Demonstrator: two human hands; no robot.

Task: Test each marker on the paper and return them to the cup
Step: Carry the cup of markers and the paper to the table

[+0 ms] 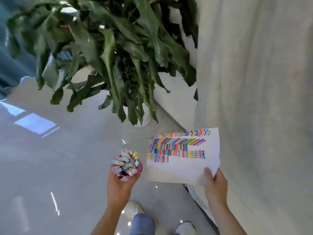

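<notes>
cup (128, 173) full of markers (126, 161) is held from below by left hand (121, 181), fingers curled round it | paper (183, 160) with colored lines is pinched at its near corner by right hand (215, 185) | plant (118, 56) is seen beyond both hands | shoes (133, 209) are seen below them

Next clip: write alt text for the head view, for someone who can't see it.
A person standing on a glossy floor holds a pink cup packed with markers in the left hand and a paper covered in rows of coloured strokes in the right hand. A leafy potted plant stands ahead.
</notes>
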